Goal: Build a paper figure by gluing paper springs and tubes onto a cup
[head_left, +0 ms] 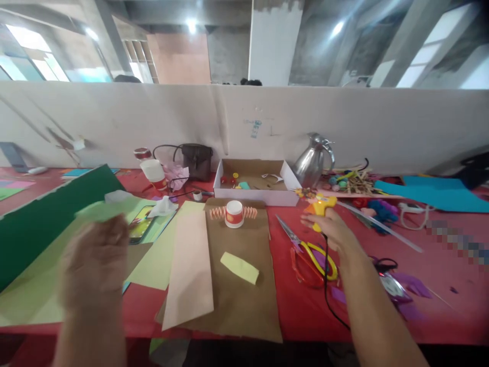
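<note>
Pinched between the fingers of the left hand (pixel 93 265), raised close to the camera and blurred, is a light green paper piece (pixel 109 208); held that loosely in the air, it could slip or crumple. Further out, the right hand (pixel 328 229) closes around a yellow glue gun (pixel 320 206) above the red table (pixel 439 285). Its black cord (pixel 326 285) trails back under the forearm and across the yellow-handled scissors (pixel 311 250), so a pull could snag them or drag them along. A hot nozzle could also drip on the brown paper (pixel 237 290), where a folded yellow-green slip (pixel 240 267) lies. Beyond, a small white cup with orange paper springs (pixel 234 213) stands just before the open cardboard box (pixel 254 181); a swinging cord might topple it.
</note>
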Tool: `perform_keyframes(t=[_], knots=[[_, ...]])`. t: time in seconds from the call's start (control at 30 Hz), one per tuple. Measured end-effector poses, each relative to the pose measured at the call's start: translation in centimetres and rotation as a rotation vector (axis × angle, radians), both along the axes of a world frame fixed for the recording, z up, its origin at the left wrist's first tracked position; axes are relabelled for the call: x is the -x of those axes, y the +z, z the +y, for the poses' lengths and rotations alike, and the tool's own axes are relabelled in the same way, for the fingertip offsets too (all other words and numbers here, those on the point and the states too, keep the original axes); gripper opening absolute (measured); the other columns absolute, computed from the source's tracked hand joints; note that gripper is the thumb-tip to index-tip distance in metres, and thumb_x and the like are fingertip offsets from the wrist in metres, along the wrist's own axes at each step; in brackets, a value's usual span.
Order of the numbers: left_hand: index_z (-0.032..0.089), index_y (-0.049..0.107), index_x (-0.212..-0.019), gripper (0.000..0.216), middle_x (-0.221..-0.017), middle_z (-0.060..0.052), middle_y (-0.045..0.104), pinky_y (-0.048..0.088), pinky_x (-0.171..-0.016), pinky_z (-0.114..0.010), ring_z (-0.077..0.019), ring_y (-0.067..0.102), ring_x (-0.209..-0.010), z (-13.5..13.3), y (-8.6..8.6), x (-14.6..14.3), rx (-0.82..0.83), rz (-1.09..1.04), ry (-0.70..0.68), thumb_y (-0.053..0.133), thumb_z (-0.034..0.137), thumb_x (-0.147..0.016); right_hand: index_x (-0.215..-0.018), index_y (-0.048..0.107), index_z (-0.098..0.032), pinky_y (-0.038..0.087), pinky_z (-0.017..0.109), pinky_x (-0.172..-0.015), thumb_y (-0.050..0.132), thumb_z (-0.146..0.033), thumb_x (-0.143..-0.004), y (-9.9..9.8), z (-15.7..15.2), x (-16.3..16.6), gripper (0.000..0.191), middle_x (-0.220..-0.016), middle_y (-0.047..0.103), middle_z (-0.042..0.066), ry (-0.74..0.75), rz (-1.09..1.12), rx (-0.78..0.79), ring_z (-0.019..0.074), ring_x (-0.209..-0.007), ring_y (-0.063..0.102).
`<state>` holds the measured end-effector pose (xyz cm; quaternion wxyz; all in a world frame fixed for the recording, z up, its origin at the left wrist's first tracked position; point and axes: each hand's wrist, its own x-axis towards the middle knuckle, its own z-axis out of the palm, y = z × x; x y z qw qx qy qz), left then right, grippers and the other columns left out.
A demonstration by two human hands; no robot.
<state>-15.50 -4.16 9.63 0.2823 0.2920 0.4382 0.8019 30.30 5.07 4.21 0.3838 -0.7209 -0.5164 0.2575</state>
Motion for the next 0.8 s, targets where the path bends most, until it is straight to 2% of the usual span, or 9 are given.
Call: perform_keyframes(t=[0.07, 0.13, 0.23, 0.33, 0.4, 0.47, 0.6, 0.73, 0.8], knots=[[0.018, 0.065, -0.079, 0.017, -0.078, 0.002, 0.074, 0.051, -0.091, -0.033, -0.0144, 0.069, -0.087, 3.0, -0.2, -2.9, 0.002, -0.194, -0.087, 0.074, 0.019, -0.064, -0.113, 0.059, -0.019, 0.053, 0.026, -0.060, 0.063, -0.033, -0.083, 2.7, -0.5, 2.2, 0.033, -0.090, 0.070, 0.005, 0.226, 0.241, -0.080, 0.0169, -0.073, 0.068], [0.016, 0.064, -0.077, 0.015, -0.075, 0.000, 0.073, 0.052, -0.085, -0.030, -0.0133, 0.069, -0.081, 5.8, -0.6, -5.0, 0.030, -0.276, -0.120, 0.073, 0.014, -0.065, -0.109, 0.059, -0.018, 0.052, 0.026, -0.060, 0.063, -0.035, -0.083, 5.2, -0.6, 4.4, 0.031, -0.084, 0.068, 0.004, 0.398, 0.320, -0.121, 0.0147, -0.068, 0.064], [0.016, 0.064, -0.075, 0.017, -0.073, 0.002, 0.072, 0.051, -0.079, -0.025, -0.0090, 0.067, -0.072, 8.7, -2.2, -6.0, 0.052, -0.328, -0.186, 0.076, 0.015, -0.063, -0.107, 0.058, -0.018, 0.049, 0.027, -0.059, 0.054, -0.039, -0.090, 7.7, 0.0, 7.6, 0.027, -0.077, 0.065, 0.001, 0.531, 0.170, -0.112, 0.0119, -0.057, 0.056], [0.018, 0.066, -0.076, 0.023, -0.072, 0.003, 0.070, 0.051, -0.080, -0.026, -0.0090, 0.065, -0.069, 9.8, -4.8, -5.7, 0.010, -0.226, -0.263, 0.081, 0.021, -0.059, -0.113, 0.056, -0.020, 0.046, 0.028, -0.059, 0.047, -0.040, -0.095, 8.3, 1.3, 10.0, 0.028, -0.081, 0.065, 0.001, 0.615, -0.063, -0.075, 0.0123, -0.055, 0.055], [0.019, 0.069, -0.081, 0.023, -0.077, 0.001, 0.072, 0.051, -0.082, -0.029, -0.0126, 0.066, -0.075, 9.7, -6.4, -5.7, 0.027, 0.021, -0.312, 0.081, 0.028, -0.063, -0.112, 0.057, -0.019, 0.046, 0.029, -0.061, 0.046, -0.040, -0.096, 8.1, 2.2, 11.1, 0.029, -0.084, 0.066, 0.003, 0.619, -0.214, -0.046, 0.0140, -0.057, 0.056], [0.019, 0.072, -0.087, 0.021, -0.087, -0.003, 0.074, 0.050, -0.085, -0.032, -0.0172, 0.067, -0.085, 9.3, -7.3, -6.1, 0.067, 0.428, -0.367, 0.077, 0.029, -0.069, -0.109, 0.058, -0.017, 0.045, 0.030, -0.064, 0.045, -0.041, -0.096, 7.9, 2.9, 11.8, 0.030, -0.085, 0.067, 0.005, 0.613, -0.309, -0.025, 0.0160, -0.062, 0.059], [0.022, 0.070, -0.099, 0.020, -0.112, -0.007, 0.071, 0.047, -0.094, -0.040, -0.0234, 0.063, -0.104, 8.5, -7.0, -8.0, -0.005, 1.174, -0.505, 0.066, 0.021, -0.079, -0.119, 0.058, -0.018, 0.044, 0.029, -0.068, 0.044, -0.038, -0.097, 7.7, 3.5, 12.5, 0.032, -0.082, 0.067, 0.004, 0.670, -0.322, -0.016, 0.0170, -0.065, 0.060], [0.021, 0.057, -0.125, 0.046, -0.108, -0.007, 0.072, 0.048, -0.092, -0.040, -0.0236, 0.063, -0.105, 8.7, -6.3, -10.0, -0.097, 1.495, -0.507, 0.060, 0.013, -0.080, -0.120, 0.058, -0.018, 0.044, 0.029, -0.067, 0.046, -0.038, -0.097, 7.7, 3.9, 12.8, 0.033, -0.078, 0.067, 0.003, 0.681, -0.320, -0.008, 0.0163, -0.061, 0.059], [0.020, 0.053, -0.129, 0.049, -0.105, -0.006, 0.072, 0.048, -0.093, -0.040, -0.0230, 0.062, -0.106, 8.8, -6.2, -10.5, -0.152, 1.576, -0.485, 0.058, 0.012, -0.081, -0.122, 0.057, -0.018, 0.044, 0.030, -0.068, 0.046, -0.039, -0.096, 7.6, 4.0, 12.9, 0.035, -0.079, 0.067, 0.003, 0.685, -0.321, -0.009, 0.0169, -0.062, 0.060]])
